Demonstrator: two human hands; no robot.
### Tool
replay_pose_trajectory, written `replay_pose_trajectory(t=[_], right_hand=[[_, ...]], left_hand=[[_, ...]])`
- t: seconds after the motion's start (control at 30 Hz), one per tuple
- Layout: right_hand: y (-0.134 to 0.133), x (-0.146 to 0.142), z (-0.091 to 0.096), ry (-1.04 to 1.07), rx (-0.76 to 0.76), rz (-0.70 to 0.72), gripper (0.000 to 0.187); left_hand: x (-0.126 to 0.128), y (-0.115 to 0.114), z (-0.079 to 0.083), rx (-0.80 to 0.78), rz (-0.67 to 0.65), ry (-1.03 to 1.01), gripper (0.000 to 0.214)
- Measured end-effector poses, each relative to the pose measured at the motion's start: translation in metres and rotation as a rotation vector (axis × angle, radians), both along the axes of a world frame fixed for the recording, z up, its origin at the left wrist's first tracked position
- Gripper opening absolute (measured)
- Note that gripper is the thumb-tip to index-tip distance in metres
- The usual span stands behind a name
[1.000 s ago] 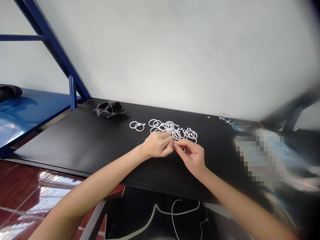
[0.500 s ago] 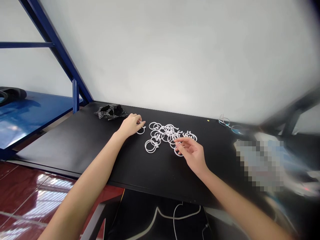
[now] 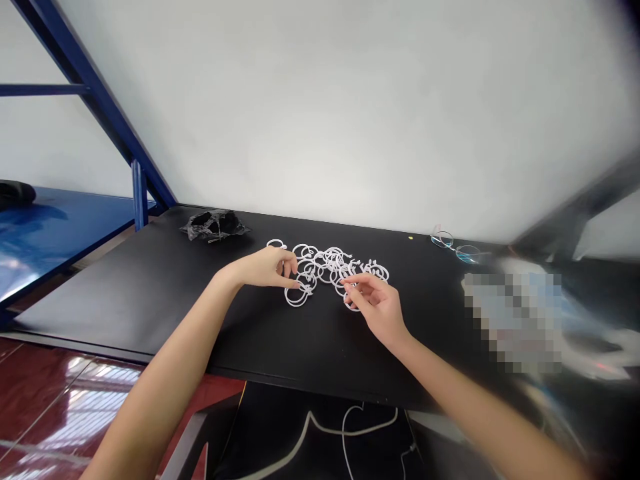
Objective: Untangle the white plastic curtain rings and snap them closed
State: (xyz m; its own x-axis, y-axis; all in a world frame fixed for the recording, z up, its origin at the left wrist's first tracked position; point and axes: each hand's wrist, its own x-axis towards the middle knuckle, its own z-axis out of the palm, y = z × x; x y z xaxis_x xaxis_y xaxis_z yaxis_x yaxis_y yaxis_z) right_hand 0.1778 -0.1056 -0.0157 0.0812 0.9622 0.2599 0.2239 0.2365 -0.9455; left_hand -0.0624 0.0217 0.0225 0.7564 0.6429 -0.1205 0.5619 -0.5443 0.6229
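Behind everything we've got a plain pale wall (image 3: 325, 133), then a smooth black table (image 3: 125, 280) with a dull sheen. There's a crumpled, shiny black plastic bag (image 3: 215, 225) on it. Our left hand (image 3: 267, 267) is loosely curved, thumb and fingers parted, by the heap; can't see it gripping anything. Our right hand (image 3: 380, 307) has its fingertips nearly pinched; can't tell if they've got anything. Thin round-lensed glasses (image 3: 467, 255) lie off right. Smallest: skinny white rings (image 3: 345, 271) with little nubs, tangled mid-table around our fingers.
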Motion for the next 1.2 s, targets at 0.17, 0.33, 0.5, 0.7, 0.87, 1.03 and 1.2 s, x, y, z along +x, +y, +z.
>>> replay_pose_trajectory(t=[0.17, 0.33, 0.5, 0.7, 0.87, 1.03, 1.2], right_hand=[[0.000, 0.000, 0.000, 0.003, 0.000, 0.006, 0.015], [0.001, 0.000, 0.000, -0.003, 0.002, 0.004, 0.016], [0.001, 0.000, 0.001, -0.011, 0.006, -0.004, 0.017], [-0.001, -0.001, -0.001, -0.047, 0.080, 0.103, 0.025], [-0.002, -0.004, -0.003, -0.131, 0.099, 0.065, 0.016], [0.000, 0.000, -0.001, -0.159, 0.084, 0.048, 0.016], [0.000, 0.001, -0.003, -0.204, 0.119, 0.043, 0.015]], left_hand=[[0.004, 0.001, -0.009, -0.053, -0.032, 0.003, 0.026], [0.006, 0.001, -0.011, -0.087, -0.004, -0.035, 0.018], [0.007, -0.002, -0.006, -0.122, 0.000, -0.081, 0.013], [0.023, -0.014, -0.008, -0.155, -0.077, -0.324, 0.018], [0.044, -0.028, -0.016, -0.110, -0.156, -0.419, 0.012], [0.047, -0.031, -0.018, -0.003, -0.111, -0.470, 0.012], [0.046, -0.034, -0.017, 0.042, -0.041, -0.497, 0.013]])
